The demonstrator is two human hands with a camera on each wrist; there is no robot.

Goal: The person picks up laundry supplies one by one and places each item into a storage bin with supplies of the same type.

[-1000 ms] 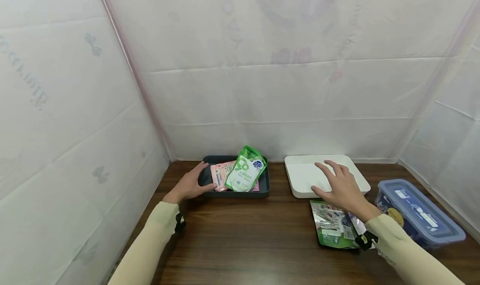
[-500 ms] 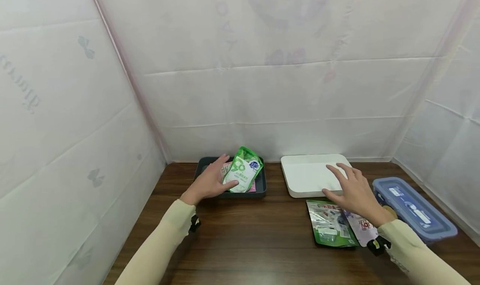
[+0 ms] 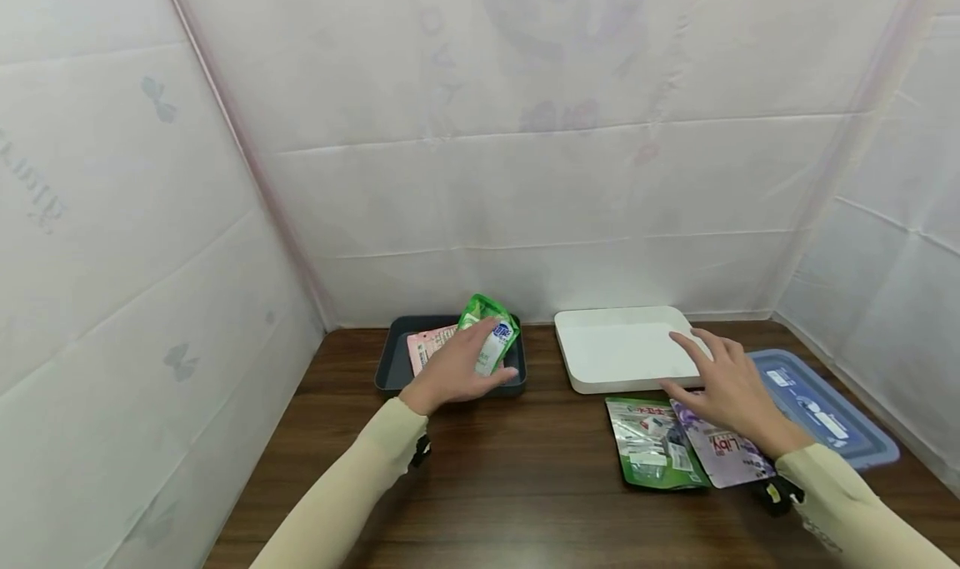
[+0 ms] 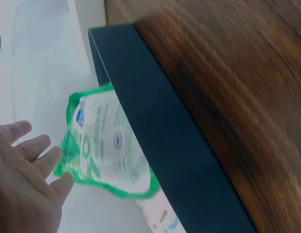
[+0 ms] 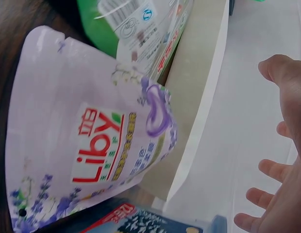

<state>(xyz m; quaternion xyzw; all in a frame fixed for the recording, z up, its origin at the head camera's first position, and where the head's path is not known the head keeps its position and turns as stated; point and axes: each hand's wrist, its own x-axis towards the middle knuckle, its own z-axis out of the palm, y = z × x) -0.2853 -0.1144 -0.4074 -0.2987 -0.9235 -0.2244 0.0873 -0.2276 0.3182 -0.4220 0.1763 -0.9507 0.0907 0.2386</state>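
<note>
My left hand (image 3: 453,369), fingers spread, hovers over the front of the dark tray (image 3: 390,369) and hides part of a green and white pouch (image 3: 495,344). In the left wrist view the fingers stand apart from that pouch (image 4: 111,145), which leans above the tray wall (image 4: 155,126). Under it lies a pink pouch (image 3: 426,346). My right hand (image 3: 727,394), holding nothing, is spread above the right front corner of the white tray (image 3: 615,352). Below it lie a purple Liby pouch (image 3: 723,456) and a green and silver pouch (image 3: 648,444).
A box with a blue lid (image 3: 832,415) stands at the right, partly behind my right hand and sleeve. White sheeting (image 3: 480,186) hangs behind and on both sides of the brown wooden table (image 3: 525,486).
My left hand has moved right, from the dark tray's left side to in front of the green and white pouch. The right hand has shifted right, uncovering the purple pouch. The view has turned slightly right.
</note>
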